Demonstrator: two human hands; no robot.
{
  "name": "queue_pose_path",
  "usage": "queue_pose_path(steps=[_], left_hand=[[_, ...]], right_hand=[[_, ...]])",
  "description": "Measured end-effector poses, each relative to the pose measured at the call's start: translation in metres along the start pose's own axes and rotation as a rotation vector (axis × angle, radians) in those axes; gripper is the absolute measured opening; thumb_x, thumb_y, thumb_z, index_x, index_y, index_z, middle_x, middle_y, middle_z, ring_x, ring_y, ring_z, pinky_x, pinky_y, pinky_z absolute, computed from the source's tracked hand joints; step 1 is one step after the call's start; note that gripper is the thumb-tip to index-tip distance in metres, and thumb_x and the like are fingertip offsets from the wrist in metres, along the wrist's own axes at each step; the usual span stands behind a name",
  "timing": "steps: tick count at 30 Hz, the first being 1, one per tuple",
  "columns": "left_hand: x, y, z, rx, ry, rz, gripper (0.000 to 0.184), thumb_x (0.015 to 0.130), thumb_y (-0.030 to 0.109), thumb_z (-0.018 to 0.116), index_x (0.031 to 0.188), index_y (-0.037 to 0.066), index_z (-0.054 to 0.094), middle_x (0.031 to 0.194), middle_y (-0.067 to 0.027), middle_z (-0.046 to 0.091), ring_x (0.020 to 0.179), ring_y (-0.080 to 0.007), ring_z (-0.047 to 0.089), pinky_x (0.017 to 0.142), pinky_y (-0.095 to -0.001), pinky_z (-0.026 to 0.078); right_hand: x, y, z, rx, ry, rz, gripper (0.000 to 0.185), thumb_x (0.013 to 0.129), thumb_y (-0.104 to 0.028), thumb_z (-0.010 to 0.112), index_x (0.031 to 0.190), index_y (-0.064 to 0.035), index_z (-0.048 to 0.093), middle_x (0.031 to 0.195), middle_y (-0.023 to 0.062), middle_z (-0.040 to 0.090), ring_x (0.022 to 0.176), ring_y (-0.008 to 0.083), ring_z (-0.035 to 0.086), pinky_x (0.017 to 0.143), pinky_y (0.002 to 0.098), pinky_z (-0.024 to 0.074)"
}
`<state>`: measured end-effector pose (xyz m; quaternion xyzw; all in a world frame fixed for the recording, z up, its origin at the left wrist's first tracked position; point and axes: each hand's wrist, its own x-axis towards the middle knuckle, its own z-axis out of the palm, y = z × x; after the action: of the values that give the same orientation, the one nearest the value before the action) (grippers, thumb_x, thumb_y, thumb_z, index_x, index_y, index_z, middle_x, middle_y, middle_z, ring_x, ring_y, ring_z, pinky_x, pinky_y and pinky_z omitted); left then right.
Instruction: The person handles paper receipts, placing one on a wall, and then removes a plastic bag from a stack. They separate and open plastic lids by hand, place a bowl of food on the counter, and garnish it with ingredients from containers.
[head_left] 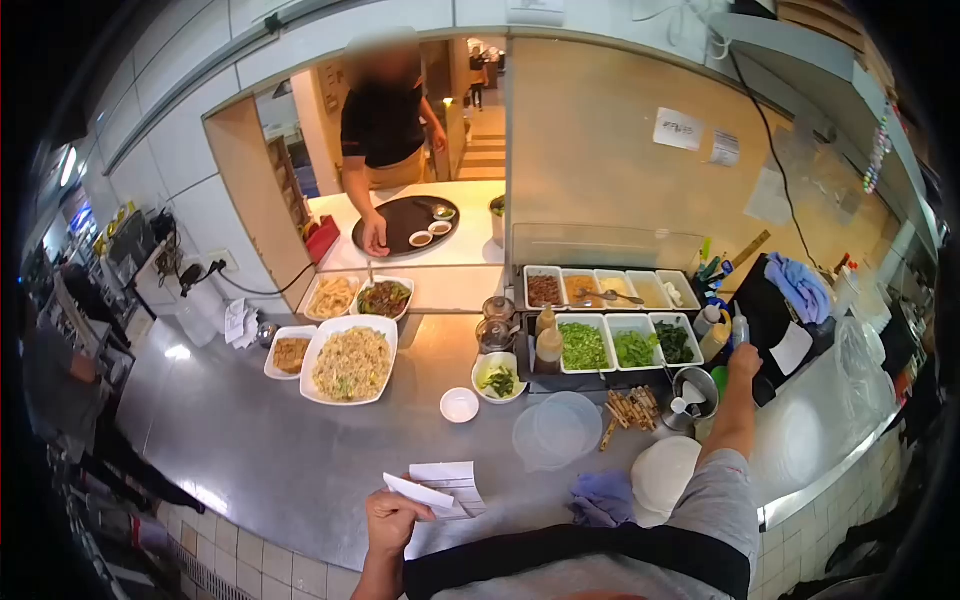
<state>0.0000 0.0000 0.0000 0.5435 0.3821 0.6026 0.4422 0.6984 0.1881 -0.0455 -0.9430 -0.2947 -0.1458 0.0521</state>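
My left hand (393, 518) is closed on white paper slips (450, 488), held above the front of the steel counter. The slips are folded or overlapping, with printed lines on one. My right arm stretches out to the right, and my right hand (743, 364) looks closed beside a clear bottle (740, 330). Its fingers are mostly hidden, so what it holds does not show. Close to that arm are a metal pot (696, 390) with white ladles in it and a yellow squeeze bottle (716, 340).
A fried rice dish (350, 365) stands among smaller dishes at left. Trays of chopped greens (583, 345) line the back right. Clear lids (560, 430), a blue cloth (603, 497) and white bowls (665, 475) lie in front. Across the pass, a person touches a black tray (400, 240).
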Motion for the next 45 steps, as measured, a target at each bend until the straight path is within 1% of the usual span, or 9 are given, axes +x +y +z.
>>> queue_pose_path(steps=[7,9,13,16,21,27,35,39,45], left_hand=[[0.025,0.015,-0.002,0.458,-0.119,0.057,0.018,0.073,-0.004,0.055,0.064,0.004,0.068,0.069,-0.0081,0.067,0.065,-0.0189,0.065,0.063,-0.0280,0.050],[0.043,0.014,0.004,0.526,-0.183,0.117,0.018,0.073,-0.003,0.052,0.066,0.005,0.067,0.072,-0.0101,0.067,0.074,-0.0222,0.065,0.069,-0.0304,0.050],[0.063,0.010,0.025,0.435,-0.278,0.114,0.021,0.066,-0.009,0.050,0.066,0.004,0.066,0.075,-0.0103,0.066,0.080,-0.0240,0.064,0.082,-0.0304,0.047],[0.071,0.007,0.045,0.302,-0.308,0.156,0.024,0.063,-0.013,0.048,0.065,0.003,0.065,0.075,-0.0094,0.065,0.083,-0.0239,0.062,0.083,-0.0310,0.046],[0.072,0.013,0.066,0.286,-0.482,0.213,0.023,0.062,-0.013,0.049,0.065,0.003,0.064,0.079,-0.0090,0.065,0.082,-0.0228,0.060,0.076,-0.0311,0.046],[0.071,0.027,0.088,0.320,-0.628,0.345,0.020,0.061,-0.012,0.054,0.063,0.005,0.064,0.083,-0.0089,0.064,0.084,-0.0251,0.059,0.073,-0.0319,0.046],[0.076,0.023,0.111,0.401,-0.660,0.376,0.020,0.062,-0.009,0.054,0.064,0.007,0.065,0.083,-0.0107,0.064,0.082,-0.0289,0.059,0.071,-0.0337,0.048],[0.078,0.006,0.116,0.389,-0.579,0.166,0.019,0.066,-0.008,0.051,0.067,0.004,0.066,0.080,-0.0111,0.065,0.070,-0.0237,0.062,0.064,-0.0298,0.048],[0.052,-0.035,0.091,0.438,-0.311,-0.153,0.018,0.073,-0.004,0.051,0.067,0.003,0.067,0.065,-0.0063,0.062,0.058,-0.0120,0.053,0.053,-0.0253,0.040]], right_hand=[[0.081,0.006,0.018,-0.055,0.369,-0.356,0.020,0.088,-0.019,0.044,0.083,-0.0069,0.059,0.089,0.0160,0.064,0.080,0.0332,0.065,0.069,0.0430,0.0534],[0.086,-0.036,-0.044,0.227,0.249,-0.563,0.020,0.080,-0.022,0.055,0.089,-0.0046,0.061,0.092,0.0196,0.062,0.086,0.0364,0.063,0.071,0.0439,0.0513],[-0.026,-0.138,-0.186,0.574,-0.465,-0.923,0.027,0.085,-0.025,0.057,0.079,0.0012,0.061,0.067,0.0072,0.060,0.060,0.0103,0.054,0.052,0.0280,0.0426],[-0.187,-0.163,-0.267,0.851,-0.644,-1.262,0.021,0.084,-0.003,0.054,0.102,0.0018,0.063,0.069,0.0008,0.055,0.063,0.0110,0.055,0.061,0.0255,0.0466],[-0.286,-0.168,-0.317,0.544,-0.575,-1.822,0.040,0.079,-0.003,0.058,0.119,-0.0073,0.053,0.071,0.0086,0.059,0.064,0.0231,0.057,0.063,0.0341,0.0465],[-0.300,-0.172,-0.308,0.415,-0.725,-1.958,0.042,0.076,-0.011,0.063,0.117,-0.0079,0.053,0.069,0.0103,0.059,0.066,0.0278,0.057,0.063,0.0385,0.0433],[-0.284,-0.180,-0.307,0.156,-0.698,-2.098,0.013,0.072,-0.013,0.066,0.074,-0.0024,0.060,0.069,0.0144,0.060,0.070,0.0325,0.058,0.065,0.0412,0.0444],[-0.241,-0.195,-0.295,0.059,-0.336,-2.119,0.008,0.072,-0.010,0.062,0.073,-0.0022,0.060,0.071,0.0162,0.061,0.074,0.0343,0.060,0.067,0.0435,0.0462],[-0.097,-0.238,-0.284,-0.300,-0.039,-1.512,0.017,0.075,-0.006,0.054,0.081,-0.0031,0.070,0.092,0.0174,0.066,0.088,0.0332,0.064,0.074,0.0410,0.0513]])
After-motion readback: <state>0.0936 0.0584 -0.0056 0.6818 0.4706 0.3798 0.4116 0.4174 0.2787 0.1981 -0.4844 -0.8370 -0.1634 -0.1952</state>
